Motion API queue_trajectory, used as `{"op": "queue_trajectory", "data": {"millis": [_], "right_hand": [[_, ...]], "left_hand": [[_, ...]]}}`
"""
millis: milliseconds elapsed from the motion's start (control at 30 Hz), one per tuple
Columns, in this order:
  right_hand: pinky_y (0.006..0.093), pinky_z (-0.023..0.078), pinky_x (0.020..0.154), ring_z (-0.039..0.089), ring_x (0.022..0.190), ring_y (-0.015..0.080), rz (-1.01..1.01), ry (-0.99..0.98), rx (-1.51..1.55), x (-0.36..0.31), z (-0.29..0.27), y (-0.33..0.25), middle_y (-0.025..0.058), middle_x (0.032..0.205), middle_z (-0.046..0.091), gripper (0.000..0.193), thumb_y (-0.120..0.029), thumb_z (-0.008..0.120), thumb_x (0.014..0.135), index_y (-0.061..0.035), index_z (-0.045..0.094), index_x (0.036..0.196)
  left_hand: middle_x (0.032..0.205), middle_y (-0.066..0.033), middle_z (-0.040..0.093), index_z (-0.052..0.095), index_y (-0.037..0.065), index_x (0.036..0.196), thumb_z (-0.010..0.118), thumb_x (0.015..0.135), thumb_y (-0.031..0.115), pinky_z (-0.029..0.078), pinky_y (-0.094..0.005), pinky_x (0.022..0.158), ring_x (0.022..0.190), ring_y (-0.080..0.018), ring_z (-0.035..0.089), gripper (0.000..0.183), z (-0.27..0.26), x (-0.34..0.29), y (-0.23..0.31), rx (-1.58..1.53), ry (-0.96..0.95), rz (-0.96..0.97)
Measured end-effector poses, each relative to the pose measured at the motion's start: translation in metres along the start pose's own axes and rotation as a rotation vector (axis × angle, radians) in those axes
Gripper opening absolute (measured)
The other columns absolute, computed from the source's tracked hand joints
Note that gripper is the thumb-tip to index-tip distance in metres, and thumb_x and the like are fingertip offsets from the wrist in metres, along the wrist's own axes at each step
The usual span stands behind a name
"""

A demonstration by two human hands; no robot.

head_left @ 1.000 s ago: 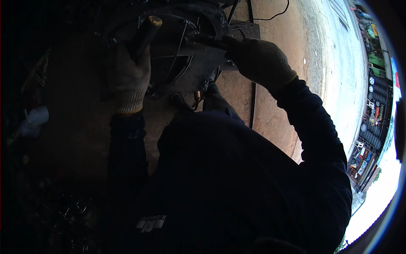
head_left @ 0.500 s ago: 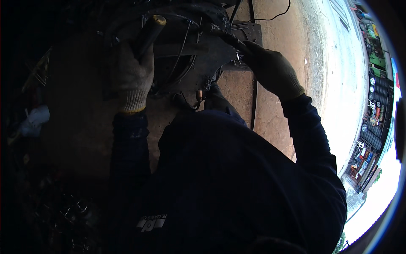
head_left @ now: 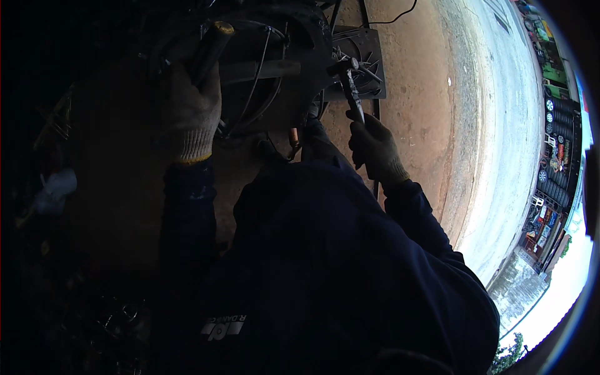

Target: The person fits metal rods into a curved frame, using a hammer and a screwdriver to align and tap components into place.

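My left hand (head_left: 195, 103), in a pale knit glove with a yellow-edged cuff, is closed round a thick dark rod (head_left: 209, 53). The rod's worn, yellowish end tilts up and to the right. My gloved right hand (head_left: 378, 147) grips a hammer (head_left: 351, 94) by its handle, head upward. The hammer's head stands right of a dark round metal frame (head_left: 275, 94) crossed by thin rods and a flat bar. Deep shadow hides the rod's lower end and much of the frame.
Behind the hammer lies a dark metal plate (head_left: 374, 47) with thin rods on it. A copper-coloured cylinder (head_left: 294, 137) is near my feet. White material (head_left: 56, 187) lies at the left, loose metal scraps (head_left: 119, 319) at lower left. Tyres (head_left: 553, 187) line the far right, across a bright road.
My right hand has come down and toward my body, bringing the hammer's head away from the round frame and upright. My left hand, still on the rod, has shifted slightly left.
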State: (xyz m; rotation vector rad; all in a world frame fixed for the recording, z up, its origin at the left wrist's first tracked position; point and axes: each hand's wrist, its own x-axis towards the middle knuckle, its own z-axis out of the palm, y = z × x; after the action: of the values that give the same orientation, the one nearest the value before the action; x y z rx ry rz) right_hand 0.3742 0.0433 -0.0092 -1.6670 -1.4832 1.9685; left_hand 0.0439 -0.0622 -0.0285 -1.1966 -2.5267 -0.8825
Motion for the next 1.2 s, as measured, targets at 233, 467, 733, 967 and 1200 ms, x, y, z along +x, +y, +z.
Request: {"op": "queue_trajectory", "data": {"millis": [233,467,733,967,1200], "right_hand": [[0.0277,0.052,0.056,0.061,0.065,0.0117,-0.054,-0.08,0.15,0.014,0.034,-0.011,0.0034,0.082,0.061,0.047,-0.031,0.059,0.106,-0.0006,0.055,0.141],[0.0308,0.058,0.069,0.07,0.081,0.0167,0.061,-0.142,0.157,0.048,0.044,-0.006,0.0067,0.101,0.067,0.033,-0.026,0.06,0.105,-0.0038,0.06,0.129],[0.0344,0.058,0.067,0.072,0.078,0.0214,-0.387,-0.196,-0.657,0.06,0.037,0.003,0.0126,0.093,0.068,0.036,-0.036,0.06,0.103,-0.0026,0.06,0.115],[0.0437,0.057,0.08,0.07,0.094,0.0321,-0.384,-0.419,-0.422,0.068,0.021,-0.004,0.0171,0.105,0.064,0.041,-0.033,0.061,0.103,0.0026,0.057,0.123],[0.0406,0.058,0.084,0.072,0.094,0.0263,-0.089,-0.486,-0.188,0.072,0.014,-0.007,0.0167,0.1,0.069,0.046,-0.035,0.064,0.102,0.0031,0.056,0.127]], "left_hand": [[0.073,-0.0075,0.063,0.063,0.005,0.093,0.077,0.091,0.046,0.054,-0.0367,0.054,0.061,-0.024,0.068,0.044,0.004,0.002,-0.006,-0.012,0.09,0.111],[0.075,-0.0085,0.064,0.063,0.005,0.096,0.079,0.09,0.045,0.055,-0.0379,0.056,0.064,-0.025,0.068,0.043,-0.003,0.003,0.006,0.074,0.038,0.053],[0.102,-0.0156,0.066,0.062,-0.002,0.127,0.08,0.092,0.033,0.057,-0.0394,0.076,0.091,-0.0279,0.07,0.053,-0.008,-0.007,-0.005,0.072,-0.063,-0.041],[0.089,-0.0062,0.066,0.066,-0.002,0.109,0.082,0.088,0.019,0.055,-0.0309,0.069,0.078,-0.0164,0.068,0.034,-0.014,0.004,0.012,-0.188,0.006,-0.045],[0.103,-0.0077,0.068,0.065,-0.005,0.123,0.079,0.089,0.009,0.053,-0.0288,0.078,0.092,-0.0132,0.067,0.039,-0.016,-0.001,0.017,-0.248,0.025,-0.192]]}}
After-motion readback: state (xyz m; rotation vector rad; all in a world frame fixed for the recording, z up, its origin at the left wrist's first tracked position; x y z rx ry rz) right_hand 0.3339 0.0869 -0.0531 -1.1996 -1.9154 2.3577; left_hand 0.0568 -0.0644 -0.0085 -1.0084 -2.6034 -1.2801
